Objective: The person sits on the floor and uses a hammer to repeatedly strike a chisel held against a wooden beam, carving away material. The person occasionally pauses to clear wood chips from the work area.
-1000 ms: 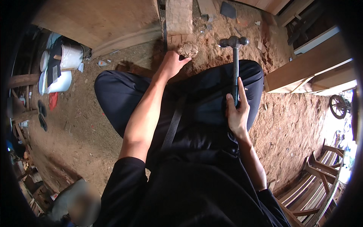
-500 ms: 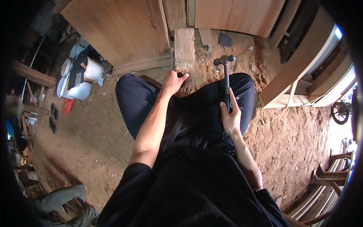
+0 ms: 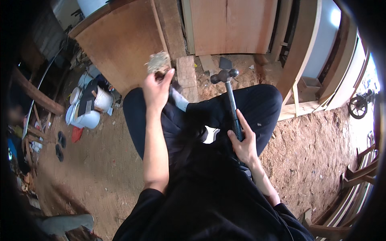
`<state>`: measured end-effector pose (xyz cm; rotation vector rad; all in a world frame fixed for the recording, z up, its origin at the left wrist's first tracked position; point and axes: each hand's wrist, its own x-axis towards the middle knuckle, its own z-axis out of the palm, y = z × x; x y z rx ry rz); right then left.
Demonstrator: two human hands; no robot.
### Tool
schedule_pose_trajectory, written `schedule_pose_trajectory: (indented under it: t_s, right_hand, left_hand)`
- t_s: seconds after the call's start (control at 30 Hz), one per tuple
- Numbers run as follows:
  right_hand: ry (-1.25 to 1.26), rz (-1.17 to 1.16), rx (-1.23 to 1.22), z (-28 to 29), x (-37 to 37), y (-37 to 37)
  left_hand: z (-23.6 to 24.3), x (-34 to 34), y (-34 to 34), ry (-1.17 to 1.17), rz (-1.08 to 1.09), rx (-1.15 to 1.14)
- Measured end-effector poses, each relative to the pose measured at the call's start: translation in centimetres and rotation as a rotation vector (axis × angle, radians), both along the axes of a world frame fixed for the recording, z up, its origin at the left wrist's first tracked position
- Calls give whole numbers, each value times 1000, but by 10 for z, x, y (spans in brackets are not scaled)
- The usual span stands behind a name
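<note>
In my left hand (image 3: 157,90), closed and raised over my left knee, is what looks like a chisel (image 3: 158,63) with a splayed, frayed wooden handle end. Its blade cannot be made out; the hand and blur hide it. My right hand (image 3: 244,142) is wrapped round the dark grip of a ball-peen hammer (image 3: 230,88), with the index finger stretched along it. The metal head points away from me, above my right leg. Ahead of my crossed legs lies a pale wooden block (image 3: 186,72), apart from both hands.
A brown wooden panel (image 3: 124,44) stands ahead on the left, another panel (image 3: 233,28) further right. Wooden frames (image 3: 309,52) lean at right. White buckets (image 3: 89,119) and sandals (image 3: 60,145) are at left. A dark flat piece (image 3: 225,63) lies on the dusty ground.
My left hand has lifted from beside the wooden block and moved left, bringing the frayed handle end up. The hammer stays in my right hand, slightly lower. The whole view has shifted.
</note>
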<state>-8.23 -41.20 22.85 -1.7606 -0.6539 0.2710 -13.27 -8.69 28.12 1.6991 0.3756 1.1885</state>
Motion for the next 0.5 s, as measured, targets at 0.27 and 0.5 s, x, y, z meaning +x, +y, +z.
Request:
schedule_pose_trajectory:
  t_s: [0.27,0.5]
  right_hand:
    - [-19,191,-9,-13,-13,1]
    - [-154,378,73,-71,-10,67]
  left_hand:
    - [-47,13,40,-18,-89,-132]
    - [-108,14,84,165,-81,-335]
